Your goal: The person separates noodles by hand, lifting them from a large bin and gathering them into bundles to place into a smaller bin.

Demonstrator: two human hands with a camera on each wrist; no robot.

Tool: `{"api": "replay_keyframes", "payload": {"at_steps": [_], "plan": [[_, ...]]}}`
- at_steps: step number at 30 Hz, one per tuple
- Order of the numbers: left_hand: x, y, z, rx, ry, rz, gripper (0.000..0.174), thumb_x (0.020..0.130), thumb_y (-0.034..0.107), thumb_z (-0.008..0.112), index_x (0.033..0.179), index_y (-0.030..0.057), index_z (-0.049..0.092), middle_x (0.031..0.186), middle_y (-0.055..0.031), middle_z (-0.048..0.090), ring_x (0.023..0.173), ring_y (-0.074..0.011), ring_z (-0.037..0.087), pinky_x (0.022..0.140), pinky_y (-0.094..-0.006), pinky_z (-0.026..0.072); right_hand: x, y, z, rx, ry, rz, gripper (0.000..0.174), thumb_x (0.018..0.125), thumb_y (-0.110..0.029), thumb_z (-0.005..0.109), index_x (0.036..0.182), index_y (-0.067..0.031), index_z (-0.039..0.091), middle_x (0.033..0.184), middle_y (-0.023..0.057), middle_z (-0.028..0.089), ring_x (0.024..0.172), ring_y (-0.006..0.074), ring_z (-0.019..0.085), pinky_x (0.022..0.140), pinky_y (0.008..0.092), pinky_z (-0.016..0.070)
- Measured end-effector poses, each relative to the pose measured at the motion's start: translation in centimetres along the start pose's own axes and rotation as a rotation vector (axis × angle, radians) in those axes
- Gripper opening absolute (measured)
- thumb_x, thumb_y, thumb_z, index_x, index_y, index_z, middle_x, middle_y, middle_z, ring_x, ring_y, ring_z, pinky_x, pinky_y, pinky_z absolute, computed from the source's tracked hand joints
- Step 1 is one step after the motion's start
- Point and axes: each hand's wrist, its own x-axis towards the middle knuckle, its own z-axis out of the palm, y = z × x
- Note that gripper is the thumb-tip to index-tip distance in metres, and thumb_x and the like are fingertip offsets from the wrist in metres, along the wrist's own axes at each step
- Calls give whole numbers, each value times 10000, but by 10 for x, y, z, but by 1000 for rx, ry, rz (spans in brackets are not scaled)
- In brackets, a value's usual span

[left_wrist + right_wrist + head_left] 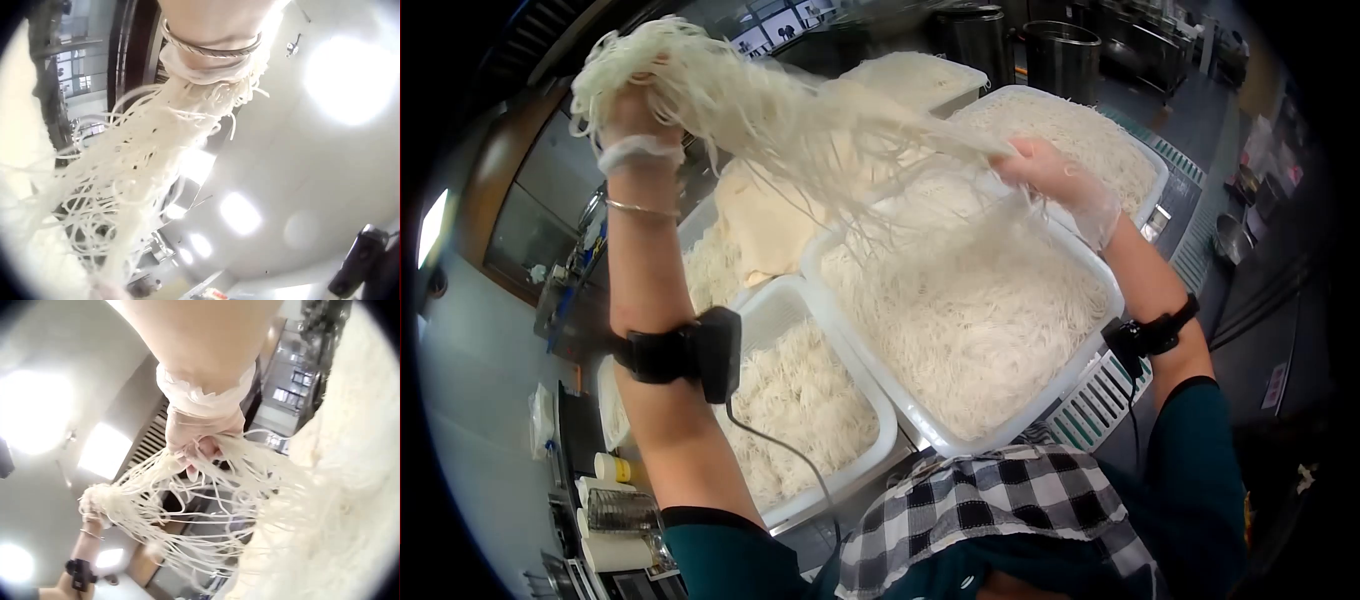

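Observation:
A hank of thin white noodles (780, 110) stretches between my two gloved hands above white tubs. My left hand (635, 95) is raised high at the upper left and grips one end of the hank; strands (131, 181) trail from it past the wrist bangle (212, 47). My right hand (1040, 165) is lower, over the big white tub (1090, 360) full of noodles, and pinches the other end of the strands (206, 487). Loose strands hang from the hank into the tub.
A second noodle tub (880, 440) lies at the lower left, two more (1150, 160) at the back, one covered by a cream cloth (765, 225). Steel pots (1060, 55) stand behind. Bottles and cups (615, 510) sit at the left. A green floor grating (1100, 405) lies below.

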Motion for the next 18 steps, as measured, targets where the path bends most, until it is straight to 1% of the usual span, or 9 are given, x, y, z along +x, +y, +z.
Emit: {"api": "replay_keyframes", "payload": {"at_steps": [2,3,6,7,9,11,14,16,18], "plan": [[18,12,-13,-1101,406,-787,264,852,233,477,1017,34,532,957,-110,579,921,-226,552,804,-365,473,-8,35,10,-224,-89,218,318,802,-331,453,950,-86,591,710,33,536,647,136,500,596,252,399],[27,12,-13,-1037,570,-834,240,837,223,504,969,28,550,906,-104,589,887,-229,566,766,-374,489,-10,76,16,-288,-69,193,311,807,-315,447,968,-88,584,778,66,562,703,164,523,636,269,406],[43,-6,-23,-943,576,-757,201,852,178,475,952,13,530,893,-100,579,816,-199,571,700,-360,502,-27,181,27,-339,-6,173,284,806,-263,443,981,-83,577,955,153,586,866,245,546,752,315,405],[50,-20,-30,-869,544,-659,276,820,252,518,984,32,546,908,-95,593,891,-239,568,779,-389,486,-42,193,27,-290,43,177,273,799,-237,449,973,-74,581,973,153,582,886,251,538,775,317,402],[69,-13,-48,-862,501,-535,265,821,261,517,960,36,545,881,-89,587,856,-231,565,756,-381,487,-46,196,27,-237,92,181,262,791,-210,454,965,-64,586,991,153,578,906,258,529,797,319,399],[89,10,-57,-922,434,-439,257,821,269,517,937,41,543,853,-84,582,821,-224,562,733,-373,489,-34,179,18,-461,-159,278,312,765,-199,508,1039,-53,539,1011,147,565,947,253,513,819,313,387],[100,61,-42,-1022,306,-366,248,822,281,517,901,47,541,812,-76,574,768,-212,557,699,-362,490,-15,123,8,-791,-549,409,464,726,-182,588,1150,-36,469,1042,139,547,1008,246,489,851,305,369],[91,93,-16,-1079,236,-365,245,822,289,517,877,51,539,785,-70,568,733,-205,554,676,-354,492,-12,61,7,-647,-284,65,614,689,-276,646,1209,-38,424,1141,157,503,1079,259,451,921,322,338],[78,113,10,-1127,179,-392,245,823,297,516,854,55,538,757,-65,563,698,-197,551,653,-346,493,2,0,33,-389,-96,-263,611,699,-332,639,1197,-41,438,1158,154,491,1098,257,436,960,352,309]]}}
